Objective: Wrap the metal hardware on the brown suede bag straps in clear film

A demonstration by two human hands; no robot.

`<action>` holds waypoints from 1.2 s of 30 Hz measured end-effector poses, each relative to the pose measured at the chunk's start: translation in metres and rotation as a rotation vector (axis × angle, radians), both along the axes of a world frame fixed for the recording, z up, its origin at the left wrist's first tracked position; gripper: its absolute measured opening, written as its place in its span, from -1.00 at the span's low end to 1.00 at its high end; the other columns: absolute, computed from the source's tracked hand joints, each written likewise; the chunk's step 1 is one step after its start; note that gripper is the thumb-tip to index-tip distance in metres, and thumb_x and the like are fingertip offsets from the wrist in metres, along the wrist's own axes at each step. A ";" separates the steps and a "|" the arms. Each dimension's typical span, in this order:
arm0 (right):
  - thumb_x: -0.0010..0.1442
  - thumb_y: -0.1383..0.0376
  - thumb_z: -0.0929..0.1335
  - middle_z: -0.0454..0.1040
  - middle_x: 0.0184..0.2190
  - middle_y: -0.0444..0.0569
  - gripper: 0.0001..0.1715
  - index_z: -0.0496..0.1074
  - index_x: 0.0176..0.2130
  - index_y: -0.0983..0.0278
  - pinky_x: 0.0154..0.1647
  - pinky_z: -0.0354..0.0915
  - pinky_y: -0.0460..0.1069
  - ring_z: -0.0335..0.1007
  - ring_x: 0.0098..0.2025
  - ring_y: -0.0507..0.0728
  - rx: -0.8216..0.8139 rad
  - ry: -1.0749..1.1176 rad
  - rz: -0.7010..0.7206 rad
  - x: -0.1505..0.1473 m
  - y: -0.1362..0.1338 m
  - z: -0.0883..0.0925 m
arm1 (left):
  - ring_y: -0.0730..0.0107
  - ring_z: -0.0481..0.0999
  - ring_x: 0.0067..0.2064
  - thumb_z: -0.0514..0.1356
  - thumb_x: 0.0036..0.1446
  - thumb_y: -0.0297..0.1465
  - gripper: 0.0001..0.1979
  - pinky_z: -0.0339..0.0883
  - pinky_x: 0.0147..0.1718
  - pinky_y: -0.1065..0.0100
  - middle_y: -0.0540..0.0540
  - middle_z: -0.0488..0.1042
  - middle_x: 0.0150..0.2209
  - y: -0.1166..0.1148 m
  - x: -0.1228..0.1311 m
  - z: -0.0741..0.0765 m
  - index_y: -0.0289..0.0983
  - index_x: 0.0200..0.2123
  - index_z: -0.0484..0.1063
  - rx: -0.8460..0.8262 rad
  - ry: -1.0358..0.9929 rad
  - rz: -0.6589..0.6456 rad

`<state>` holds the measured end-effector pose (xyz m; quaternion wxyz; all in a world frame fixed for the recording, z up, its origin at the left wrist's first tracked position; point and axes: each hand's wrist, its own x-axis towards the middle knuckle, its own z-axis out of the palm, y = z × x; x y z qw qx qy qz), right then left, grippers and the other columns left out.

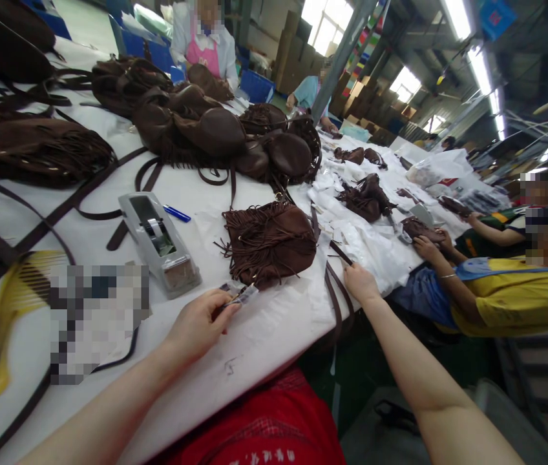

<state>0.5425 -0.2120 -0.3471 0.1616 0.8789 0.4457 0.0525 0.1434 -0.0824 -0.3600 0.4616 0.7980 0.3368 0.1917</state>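
A dark brown fringed bag (274, 245) lies on the white-covered table in front of me. My left hand (206, 321) is closed around a small item with clear plastic and a thin shiny tip (241, 294), at the bag's near edge. Its exact kind is hard to make out. To the right of the bag, my right hand (360, 283) pinches the end of a dark brown strap (340, 253). More of the strapping (336, 294) hangs over the table edge below that hand.
Left of the bag stand a grey tape dispenser (160, 242), a blue pen (177, 214) and a yellow comb (5, 323). More brown bags (206, 132) are piled behind. White plastic sheets (371, 248) lie to the right, where a co-worker in yellow (521, 297) handles a brown piece.
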 end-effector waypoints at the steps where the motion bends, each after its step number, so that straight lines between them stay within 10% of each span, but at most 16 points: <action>1: 0.31 0.35 0.13 0.40 -0.11 0.23 -0.61 0.47 -0.12 0.40 -0.14 0.23 0.01 0.41 -0.11 0.21 -0.004 -0.001 0.005 0.000 0.001 0.000 | 0.43 0.43 -0.45 0.05 0.17 -0.13 -0.66 0.29 -0.42 0.42 -0.06 0.45 -0.34 0.000 0.000 0.000 -0.25 -0.42 0.42 -0.001 0.000 0.002; 30: 0.32 0.31 0.14 0.46 -0.18 0.22 -0.58 0.52 -0.20 0.39 -0.25 0.24 0.00 0.45 -0.21 0.18 -0.061 -0.061 0.043 -0.002 0.001 0.010 | 0.39 0.44 -0.40 0.04 0.17 -0.14 -0.67 0.30 -0.43 0.43 -0.06 0.44 -0.36 -0.001 -0.001 -0.001 -0.24 -0.42 0.43 0.018 0.009 -0.010; 36: 0.29 0.30 0.19 0.47 -0.22 0.15 -0.67 0.50 -0.27 0.32 -0.21 0.22 0.00 0.41 -0.16 0.20 -0.085 -0.058 0.187 -0.033 -0.039 0.018 | 0.36 0.43 -0.37 0.05 0.16 -0.15 -0.68 0.31 -0.44 0.44 -0.07 0.44 -0.36 -0.001 -0.001 -0.001 -0.25 -0.41 0.43 -0.028 0.001 0.001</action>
